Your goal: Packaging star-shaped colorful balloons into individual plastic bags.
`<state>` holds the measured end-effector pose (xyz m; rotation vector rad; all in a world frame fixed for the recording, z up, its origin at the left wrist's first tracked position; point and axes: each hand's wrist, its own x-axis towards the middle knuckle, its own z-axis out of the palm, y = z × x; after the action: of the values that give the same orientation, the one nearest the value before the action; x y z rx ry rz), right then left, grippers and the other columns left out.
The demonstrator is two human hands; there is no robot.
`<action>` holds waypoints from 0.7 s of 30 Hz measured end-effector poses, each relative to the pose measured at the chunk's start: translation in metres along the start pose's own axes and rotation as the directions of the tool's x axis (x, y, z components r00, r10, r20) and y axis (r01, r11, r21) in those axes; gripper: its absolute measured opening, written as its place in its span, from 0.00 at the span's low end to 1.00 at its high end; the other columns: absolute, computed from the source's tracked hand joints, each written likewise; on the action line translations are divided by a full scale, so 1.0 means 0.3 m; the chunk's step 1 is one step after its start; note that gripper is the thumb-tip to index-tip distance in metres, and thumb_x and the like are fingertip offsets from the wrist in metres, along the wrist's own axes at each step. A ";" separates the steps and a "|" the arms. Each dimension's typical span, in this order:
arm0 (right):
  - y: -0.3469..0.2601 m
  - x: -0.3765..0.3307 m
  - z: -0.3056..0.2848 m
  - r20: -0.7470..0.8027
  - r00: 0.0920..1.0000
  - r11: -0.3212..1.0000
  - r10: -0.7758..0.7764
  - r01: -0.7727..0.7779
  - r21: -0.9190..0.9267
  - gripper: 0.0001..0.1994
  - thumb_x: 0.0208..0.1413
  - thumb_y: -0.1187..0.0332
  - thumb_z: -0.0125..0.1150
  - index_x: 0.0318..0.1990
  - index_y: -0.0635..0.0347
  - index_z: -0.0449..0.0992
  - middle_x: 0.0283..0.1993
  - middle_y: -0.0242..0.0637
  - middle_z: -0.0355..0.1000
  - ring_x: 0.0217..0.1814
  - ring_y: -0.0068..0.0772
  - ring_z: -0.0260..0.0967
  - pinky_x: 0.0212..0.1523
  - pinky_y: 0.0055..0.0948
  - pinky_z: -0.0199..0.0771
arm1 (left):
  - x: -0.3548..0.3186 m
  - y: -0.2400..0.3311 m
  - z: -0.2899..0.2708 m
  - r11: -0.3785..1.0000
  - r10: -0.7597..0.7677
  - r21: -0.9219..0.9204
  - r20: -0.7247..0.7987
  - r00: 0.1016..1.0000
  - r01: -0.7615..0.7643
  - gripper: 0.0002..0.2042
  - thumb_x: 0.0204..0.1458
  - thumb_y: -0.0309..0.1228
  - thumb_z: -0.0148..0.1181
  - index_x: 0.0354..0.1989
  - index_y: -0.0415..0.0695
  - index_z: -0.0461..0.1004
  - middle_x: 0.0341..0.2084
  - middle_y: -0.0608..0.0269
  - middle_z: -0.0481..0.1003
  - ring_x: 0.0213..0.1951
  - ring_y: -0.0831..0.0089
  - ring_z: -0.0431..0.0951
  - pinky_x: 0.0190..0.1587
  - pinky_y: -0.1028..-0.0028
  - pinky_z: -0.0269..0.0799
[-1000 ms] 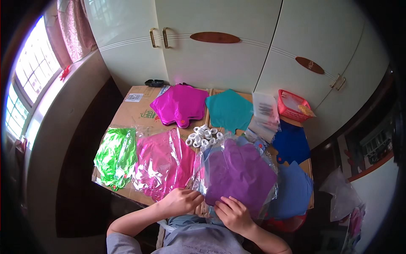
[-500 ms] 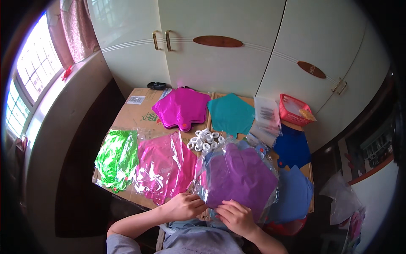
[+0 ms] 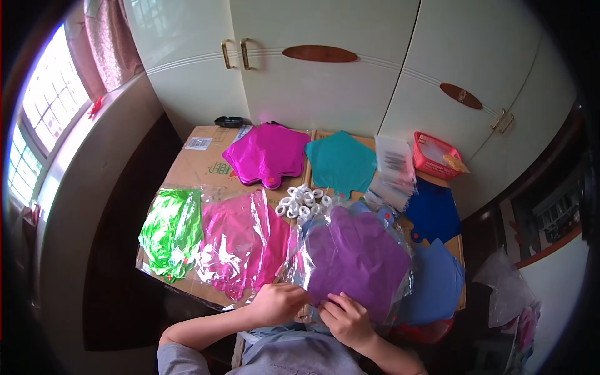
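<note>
A purple, flat, star-like sheet (image 3: 359, 259) with rounded points lies in front of me. It looks like an uninflated foil balloon. Clear plastic bags (image 3: 403, 250) show around and under it. My right hand (image 3: 345, 320) has curled fingers closed on the sheet's lower edge. Just left of it, my left hand (image 3: 279, 304) is closed, fingertips pressed together at the sheet's lower left corner. What those fingertips pinch is hidden. Beyond the sheet is a heap of white rings (image 3: 303, 202). A bagged pink sheet (image 3: 244, 244) lies left of it.
Flattened cardboard (image 3: 187, 164) covers the table. Around it lie bagged green sheets (image 3: 172, 231), magenta sheets (image 3: 265, 153), a teal sheet (image 3: 342, 161), dark blue sheets (image 3: 434, 209) and light blue sheets (image 3: 432, 284). A red basket (image 3: 434, 164) stands at the back right, by the white cabinet (image 3: 319, 94).
My left hand has turned slightly, its back now higher. My right hand stays at the purple sheet's lower edge. The whole view has shifted a little.
</note>
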<state>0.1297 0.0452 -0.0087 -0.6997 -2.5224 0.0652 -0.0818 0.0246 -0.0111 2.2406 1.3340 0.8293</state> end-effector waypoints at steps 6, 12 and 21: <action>0.007 -0.030 0.022 -0.061 0.996 0.998 0.060 -0.058 0.040 0.06 0.42 0.69 0.60 0.30 0.55 0.76 0.35 0.28 0.73 0.44 0.30 0.70 0.46 0.34 0.73 | 0.028 0.004 -0.072 0.996 -0.025 0.084 -0.101 0.995 0.034 0.04 0.42 0.28 0.60 0.26 0.45 0.73 0.23 0.63 0.71 0.25 0.68 0.73 0.24 0.72 0.71; -0.013 -0.007 0.012 -0.065 0.987 0.982 0.150 -0.140 0.129 0.07 0.42 0.66 0.65 0.30 0.54 0.77 0.35 0.28 0.73 0.45 0.30 0.70 0.49 0.36 0.71 | 0.024 0.039 -0.068 0.933 0.241 0.245 0.120 0.963 -0.264 0.11 0.41 0.34 0.61 0.32 0.45 0.74 0.30 0.69 0.70 0.34 0.74 0.71 0.33 0.75 0.66; -0.008 -0.029 0.028 -0.060 0.993 0.994 0.099 -0.096 0.058 0.06 0.39 0.68 0.65 0.28 0.53 0.78 0.34 0.27 0.74 0.44 0.29 0.70 0.49 0.36 0.71 | -0.002 0.033 -0.051 0.872 0.319 0.300 0.252 0.913 -0.388 0.09 0.39 0.32 0.58 0.30 0.45 0.75 0.26 0.67 0.70 0.32 0.73 0.72 0.31 0.74 0.68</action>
<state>0.1307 0.0397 -0.0196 -0.7899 -2.4163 0.1442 -0.0859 0.0201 0.0061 2.8205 1.0516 0.4914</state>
